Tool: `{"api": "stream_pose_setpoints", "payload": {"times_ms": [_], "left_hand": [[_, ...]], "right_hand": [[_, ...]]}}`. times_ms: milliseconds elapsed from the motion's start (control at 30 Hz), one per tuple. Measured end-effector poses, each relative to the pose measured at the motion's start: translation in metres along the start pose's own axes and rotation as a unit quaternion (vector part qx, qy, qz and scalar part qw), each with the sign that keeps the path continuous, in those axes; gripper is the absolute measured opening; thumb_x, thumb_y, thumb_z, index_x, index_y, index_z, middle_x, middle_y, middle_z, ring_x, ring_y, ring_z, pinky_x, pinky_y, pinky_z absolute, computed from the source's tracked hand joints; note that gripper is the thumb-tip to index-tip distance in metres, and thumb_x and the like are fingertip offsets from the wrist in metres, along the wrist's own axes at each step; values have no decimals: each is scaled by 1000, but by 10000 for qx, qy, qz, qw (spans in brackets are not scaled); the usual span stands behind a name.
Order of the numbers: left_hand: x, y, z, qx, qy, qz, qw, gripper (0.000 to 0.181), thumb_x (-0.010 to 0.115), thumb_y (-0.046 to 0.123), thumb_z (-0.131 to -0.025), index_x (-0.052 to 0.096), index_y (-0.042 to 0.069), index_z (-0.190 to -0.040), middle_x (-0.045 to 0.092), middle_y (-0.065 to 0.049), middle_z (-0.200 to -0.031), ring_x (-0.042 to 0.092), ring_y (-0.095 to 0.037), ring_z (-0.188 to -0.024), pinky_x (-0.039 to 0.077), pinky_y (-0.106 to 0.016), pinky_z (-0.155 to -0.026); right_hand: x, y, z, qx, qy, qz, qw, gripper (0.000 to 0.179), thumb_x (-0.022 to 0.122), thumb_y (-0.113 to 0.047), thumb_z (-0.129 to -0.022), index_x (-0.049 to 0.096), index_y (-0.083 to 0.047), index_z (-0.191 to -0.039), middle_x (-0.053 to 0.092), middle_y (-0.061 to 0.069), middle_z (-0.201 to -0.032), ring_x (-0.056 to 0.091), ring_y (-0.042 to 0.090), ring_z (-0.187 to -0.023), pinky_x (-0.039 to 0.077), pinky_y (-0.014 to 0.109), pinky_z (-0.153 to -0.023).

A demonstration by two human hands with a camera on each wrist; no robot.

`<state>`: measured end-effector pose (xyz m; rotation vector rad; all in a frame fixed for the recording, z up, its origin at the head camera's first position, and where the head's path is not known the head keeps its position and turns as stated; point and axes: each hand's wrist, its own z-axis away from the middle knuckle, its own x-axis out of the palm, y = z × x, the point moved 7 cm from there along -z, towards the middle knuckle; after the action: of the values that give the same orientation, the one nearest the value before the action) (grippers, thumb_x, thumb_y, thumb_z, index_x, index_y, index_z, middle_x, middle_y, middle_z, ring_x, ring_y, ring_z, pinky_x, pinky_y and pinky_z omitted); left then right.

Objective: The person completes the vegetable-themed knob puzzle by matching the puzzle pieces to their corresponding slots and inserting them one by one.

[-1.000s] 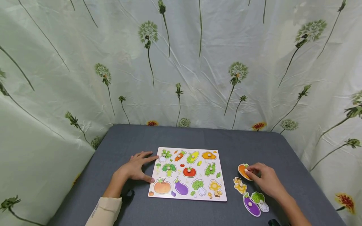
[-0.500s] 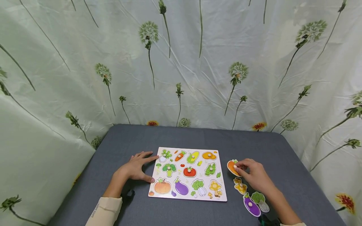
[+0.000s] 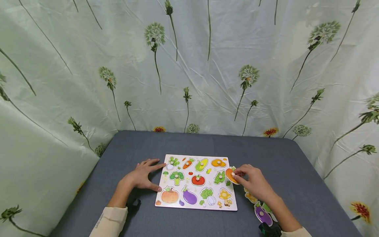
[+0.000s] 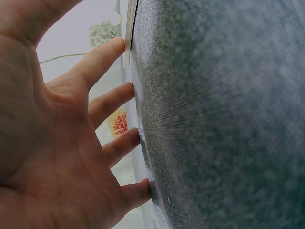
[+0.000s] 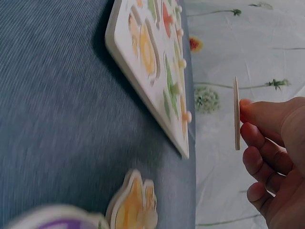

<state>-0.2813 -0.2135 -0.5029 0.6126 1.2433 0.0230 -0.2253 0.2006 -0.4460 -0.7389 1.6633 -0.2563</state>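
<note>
My right hand point(image 3: 256, 182) pinches the knob of an orange pumpkin puzzle piece point(image 3: 229, 174), which overlaps the right edge of the white vegetable puzzle board point(image 3: 232, 204). From the right wrist, the piece point(image 5: 237, 114) appears edge-on, raised above the table, thumb and index finger at its knob. At the board's left side, my left hand point(image 3: 142, 176) lies with fingers spread, thumb and index fingertip at the edge. Knobbed pieces fill the board's upper two rows. Its bottom row shows knobless pictures of a pumpkin, eggplant, bok choy and mushrooms.
Right of the board lie loose puzzle pieces: a mushroom point(image 3: 251, 197), an eggplant point(image 3: 262, 214) and a bok choy point(image 3: 267, 208) partly hidden by the right forearm. A dark grey cloth covers the table point(image 3: 189, 144). Behind it hangs a dandelion-print curtain point(image 3: 207, 98).
My right hand has carried the pumpkin piece leftward from beside the loose pieces to the board's right edge. My left hand stays where it was.
</note>
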Motion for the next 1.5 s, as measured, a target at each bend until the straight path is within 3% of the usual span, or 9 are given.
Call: {"api": "stream_pose_setpoints", "payload": {"times_ms": [400,733,1500], "left_hand": [[-1,1,1,-27,-17,56,10000,106,88,62,-66,46,26,-157,32,-16,-166,20,-53,-152,11,-82,-114],[-2,2,2,-130,-37,17,9999,105,89,61,-67,46,27,-157,32,-16,-166,21,-52,-152,11,-81,-115],[0,2,1,-29,75,-129,9999,106,88,61,-66,46,27,-157,33,-15,-165,25,-50,-151,14,-80,-115]], "right_hand": [[23,-30,-13,-297,-150,-273,9991,8,80,-21,-91,79,-23,-98,64,-15,-88,58,12,-84,46,23,-68],[41,-44,-18,-547,-259,-512,9968,6,80,-22,-91,79,-23,-97,65,-15,-89,58,5,-85,54,32,-75],[74,-75,-29,-1020,-623,-707,9903,5,78,-22,-93,78,-22,-98,65,-17,-86,57,4,-81,49,25,-74]]}}
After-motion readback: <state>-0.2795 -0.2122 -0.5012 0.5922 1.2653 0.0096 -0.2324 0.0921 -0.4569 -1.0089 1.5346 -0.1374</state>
